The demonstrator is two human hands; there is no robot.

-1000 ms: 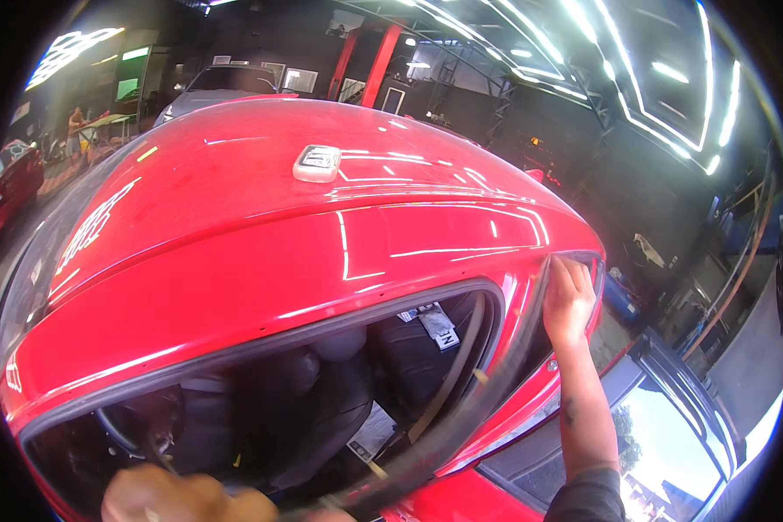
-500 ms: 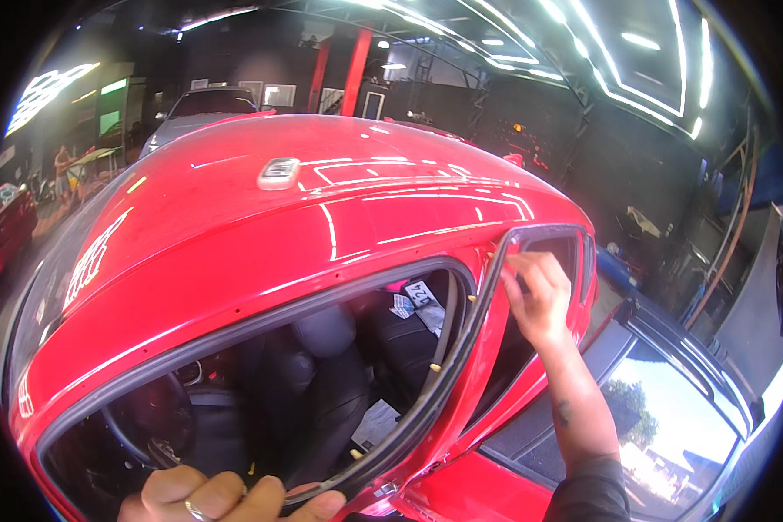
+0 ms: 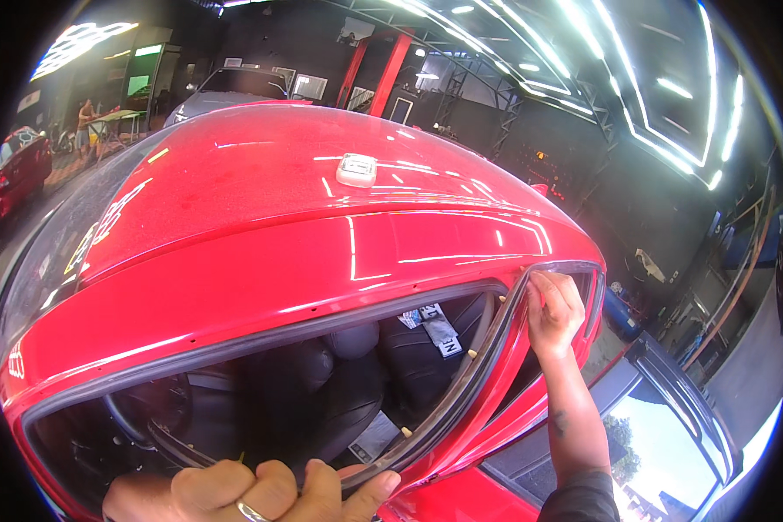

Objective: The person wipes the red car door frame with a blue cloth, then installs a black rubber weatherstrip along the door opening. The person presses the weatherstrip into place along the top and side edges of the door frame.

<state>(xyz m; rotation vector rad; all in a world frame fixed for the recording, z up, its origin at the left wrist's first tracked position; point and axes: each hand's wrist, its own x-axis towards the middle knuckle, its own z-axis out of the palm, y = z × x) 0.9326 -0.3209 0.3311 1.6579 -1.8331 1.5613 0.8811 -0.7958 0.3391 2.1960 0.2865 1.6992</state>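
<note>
A long dark trim strip (image 3: pixel 458 383) with several pale clips on its inner edge curves between my hands. It runs beside the side window opening of a red car (image 3: pixel 261 261). My right hand (image 3: pixel 555 315) pinches the strip at its upper bend, near the rear of the opening. Low in the view, my left hand (image 3: pixel 261 494), with a ring on one finger, curls around the strip's lower part. Its fingertips are partly hidden. Small holes dot the red roof edge above the opening.
A small white box (image 3: pixel 357 170) sits on the roof. Dark seats (image 3: pixel 339 391) and papers (image 3: pixel 435 329) show inside the car. At right is a dark car's glass (image 3: pixel 644 435). Behind stand a grey car (image 3: pixel 235 91), a red post (image 3: pixel 391 74) and a distant person (image 3: pixel 85 126).
The view has shifted, so the roof and box sit farther right. My right hand has moved up along the strip toward its bend. My left hand still grips the lower part.
</note>
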